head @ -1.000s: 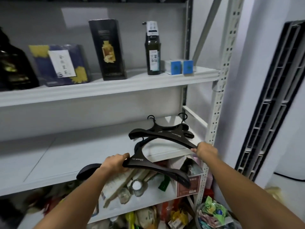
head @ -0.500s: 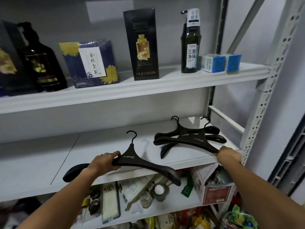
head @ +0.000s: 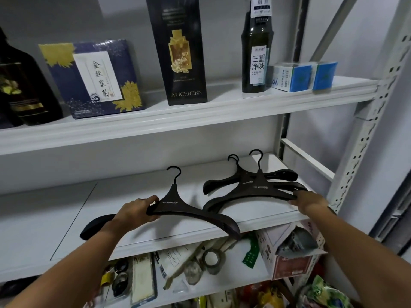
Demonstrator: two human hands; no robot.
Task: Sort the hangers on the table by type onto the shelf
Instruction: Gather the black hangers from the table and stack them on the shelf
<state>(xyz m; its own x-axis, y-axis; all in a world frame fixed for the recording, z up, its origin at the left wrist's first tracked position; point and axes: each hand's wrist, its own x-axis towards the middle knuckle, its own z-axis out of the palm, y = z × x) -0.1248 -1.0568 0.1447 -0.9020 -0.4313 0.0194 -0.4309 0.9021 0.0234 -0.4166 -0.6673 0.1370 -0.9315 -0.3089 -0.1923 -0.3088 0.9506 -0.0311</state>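
Matt black hangers (head: 178,207), painted-metal shelf (head: 155,236)

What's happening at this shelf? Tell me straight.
A person is putting black hangers on the middle shelf. The left grip holds one hanger near its neck, over the shelf's front edge, with its right arm sticking out past that edge. The right grip is at the end of the top hanger in a pile on the right of the same shelf. Whether it pinches or only touches that end is unclear.
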